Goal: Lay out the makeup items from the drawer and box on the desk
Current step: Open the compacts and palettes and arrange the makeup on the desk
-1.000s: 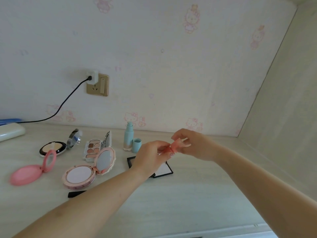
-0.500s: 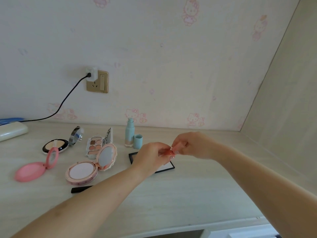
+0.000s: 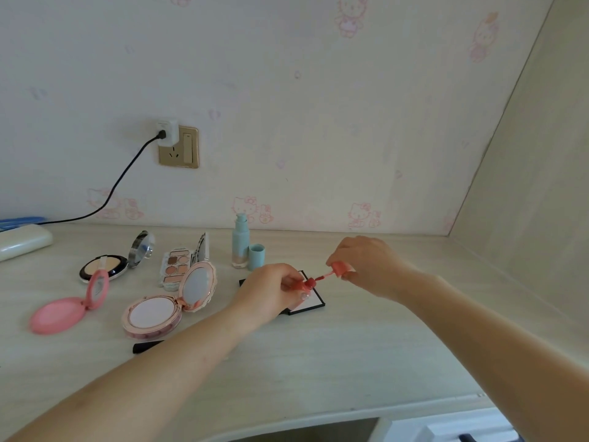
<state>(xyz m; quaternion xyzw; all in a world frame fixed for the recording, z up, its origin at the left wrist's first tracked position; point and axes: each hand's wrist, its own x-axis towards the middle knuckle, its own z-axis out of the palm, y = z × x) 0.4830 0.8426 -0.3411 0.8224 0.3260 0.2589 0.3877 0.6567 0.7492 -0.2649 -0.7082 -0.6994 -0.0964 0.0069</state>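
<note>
Lip gloss tube (image 3: 299, 284), coral, held above the middle of the desk (image 3: 350, 352), over the black-framed flat compact (image 3: 314, 300). Left hand (image 3: 271, 293) closed around the tube body, fingers pinching it near the neck. Right hand (image 3: 366, 264) to the right and slightly farther, fingers pinching the coral cap (image 3: 340, 268). Applicator wand (image 3: 322, 277) drawn partly clear of the neck, bridging the gap between the two hands. Tube opened, not yet set down.

Handling judgement: light, small, rigid plastic; smooth and likely slippery at the body. Best held at the body just below the neck, as now, and at the cap sides for the wand. Wand thin and likely flexible, tip presumably wet with product; liable to smear anything touched. Open tube narrow-based and prone to tipping if stood upright; contents may leak if laid flat uncapped.

Already laid out on the left half of the desk: pink hinged mirror (image 3: 68, 306) at near left, open powder compact with black rim (image 3: 105, 266) beyond it, rose-gold open compact (image 3: 165, 309), eyeshadow palette (image 3: 178, 266), aqua pump bottle (image 3: 240, 242) upright with its cap (image 3: 256, 256) just beside. Small black item (image 3: 145, 346) near the left forearm, partly hidden, not identified. Charger plugged into the wall socket (image 3: 178, 146); unrelated to the work.
</note>
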